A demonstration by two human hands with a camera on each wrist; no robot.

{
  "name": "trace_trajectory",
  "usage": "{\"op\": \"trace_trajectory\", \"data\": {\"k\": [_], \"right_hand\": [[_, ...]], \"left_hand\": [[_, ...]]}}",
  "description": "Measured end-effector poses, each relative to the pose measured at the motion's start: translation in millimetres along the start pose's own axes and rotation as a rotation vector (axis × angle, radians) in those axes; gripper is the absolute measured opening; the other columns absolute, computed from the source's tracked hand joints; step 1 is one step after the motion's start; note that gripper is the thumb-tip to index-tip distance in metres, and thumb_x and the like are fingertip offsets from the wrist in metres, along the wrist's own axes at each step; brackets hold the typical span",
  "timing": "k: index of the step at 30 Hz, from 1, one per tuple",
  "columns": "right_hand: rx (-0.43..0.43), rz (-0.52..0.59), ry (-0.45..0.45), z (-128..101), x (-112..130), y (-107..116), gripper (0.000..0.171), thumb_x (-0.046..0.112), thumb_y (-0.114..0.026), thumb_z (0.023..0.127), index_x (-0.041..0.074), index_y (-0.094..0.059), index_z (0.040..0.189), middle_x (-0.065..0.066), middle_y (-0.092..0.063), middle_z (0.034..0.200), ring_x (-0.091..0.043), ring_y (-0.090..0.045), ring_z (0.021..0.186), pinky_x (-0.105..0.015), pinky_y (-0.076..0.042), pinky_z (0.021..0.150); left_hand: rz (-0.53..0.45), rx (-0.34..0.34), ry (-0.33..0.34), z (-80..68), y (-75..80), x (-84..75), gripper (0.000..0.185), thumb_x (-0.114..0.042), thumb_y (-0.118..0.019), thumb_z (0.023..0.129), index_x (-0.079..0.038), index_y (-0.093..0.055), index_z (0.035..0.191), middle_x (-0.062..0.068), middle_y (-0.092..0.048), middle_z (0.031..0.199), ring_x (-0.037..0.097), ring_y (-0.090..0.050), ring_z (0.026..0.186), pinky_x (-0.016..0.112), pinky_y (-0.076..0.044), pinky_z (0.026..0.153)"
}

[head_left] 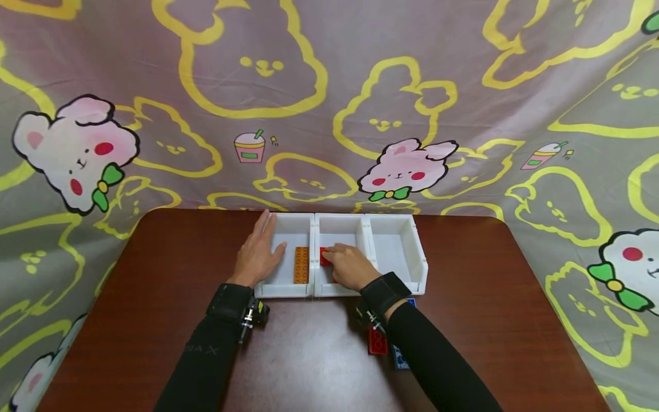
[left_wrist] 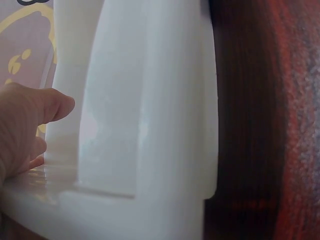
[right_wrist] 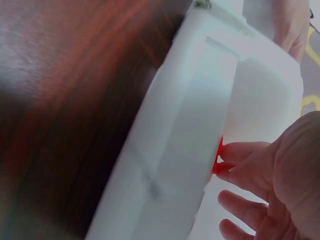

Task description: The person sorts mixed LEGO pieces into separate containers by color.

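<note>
Pinching, apparently: right hand, thumb and finger close together on the red brick, in the white tray's middle compartment. Left hand is lying open over the tray's 9 o'clock wall, fingers mostly straight, carrying no brick. Orange brick is sitting at the red one's 9 o'clock; loose red brick and blue brick are lying around 5 o'clock on the worktop. Probably going to be handling light, stiff, sturdy, slightly slick; opposite side edges are looking best for gripping.
</note>
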State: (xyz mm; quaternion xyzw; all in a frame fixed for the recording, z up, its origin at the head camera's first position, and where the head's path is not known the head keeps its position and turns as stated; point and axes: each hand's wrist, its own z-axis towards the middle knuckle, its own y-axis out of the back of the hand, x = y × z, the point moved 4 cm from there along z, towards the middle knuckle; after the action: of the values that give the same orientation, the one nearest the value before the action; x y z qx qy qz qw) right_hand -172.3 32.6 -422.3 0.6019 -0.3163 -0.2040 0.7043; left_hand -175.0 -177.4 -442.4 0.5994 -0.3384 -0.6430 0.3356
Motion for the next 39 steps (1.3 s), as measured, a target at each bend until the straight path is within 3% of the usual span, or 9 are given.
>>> {"op": "trace_trajectory", "data": {"k": [9, 19, 26, 31, 39], "right_hand": [[0.020, 0.015, 0.020, -15.8, 8.8, 1.6, 0.040, -0.008, -0.057, 0.079, 0.003, -0.072, 0.115, -0.011, -0.069, 0.110, -0.030, -0.062, 0.109, -0.041, -0.045, 0.097], [-0.038, 0.092, 0.106, -30.5, 16.1, 1.2, 0.038, -0.011, -0.058, 0.075, 0.001, -0.074, 0.107, -0.010, -0.070, 0.103, -0.025, -0.065, 0.100, -0.035, -0.049, 0.091], [-0.052, 0.126, 0.078, -41.7, 18.6, 7.6, 0.034, -0.009, -0.059, 0.085, -0.001, -0.070, 0.116, -0.012, -0.068, 0.114, -0.024, -0.062, 0.109, -0.035, -0.048, 0.094], [-0.096, 0.158, 0.070, -62.7, 21.8, 19.4, 0.021, 0.003, -0.070, 0.087, 0.004, -0.072, 0.108, -0.005, -0.069, 0.103, -0.017, -0.064, 0.098, -0.032, -0.051, 0.089], [0.073, 0.132, 0.022, -113.6, 21.6, 22.4, 0.033, 0.022, -0.080, 0.082, 0.005, -0.072, 0.109, -0.005, -0.067, 0.097, -0.018, -0.063, 0.088, -0.037, -0.053, 0.081]], "left_hand": [[0.009, 0.019, 0.018, -0.3, 1.4, -1.3, 0.076, -0.030, -0.058, 0.098, -0.010, -0.015, 0.157, 0.003, -0.002, 0.163, 0.045, -0.040, 0.128, 0.061, -0.040, 0.093], [0.007, 0.016, 0.020, 1.0, 1.3, 0.0, 0.076, -0.030, -0.058, 0.097, -0.011, -0.015, 0.157, 0.004, -0.004, 0.163, 0.045, -0.040, 0.128, 0.061, -0.039, 0.094], [-0.003, 0.027, 0.019, 0.3, 0.4, -0.2, 0.076, -0.030, -0.057, 0.098, -0.012, -0.013, 0.157, 0.003, -0.001, 0.163, 0.044, -0.039, 0.129, 0.060, -0.039, 0.094], [-0.011, 0.018, 0.019, 0.4, -0.3, -0.4, 0.076, -0.030, -0.058, 0.098, -0.011, -0.014, 0.157, 0.003, -0.003, 0.163, 0.044, -0.039, 0.129, 0.060, -0.039, 0.094], [0.001, 0.019, 0.020, 1.3, 0.5, -0.9, 0.076, -0.029, -0.058, 0.097, -0.011, -0.014, 0.157, 0.005, -0.004, 0.163, 0.045, -0.040, 0.128, 0.061, -0.038, 0.094]]}}
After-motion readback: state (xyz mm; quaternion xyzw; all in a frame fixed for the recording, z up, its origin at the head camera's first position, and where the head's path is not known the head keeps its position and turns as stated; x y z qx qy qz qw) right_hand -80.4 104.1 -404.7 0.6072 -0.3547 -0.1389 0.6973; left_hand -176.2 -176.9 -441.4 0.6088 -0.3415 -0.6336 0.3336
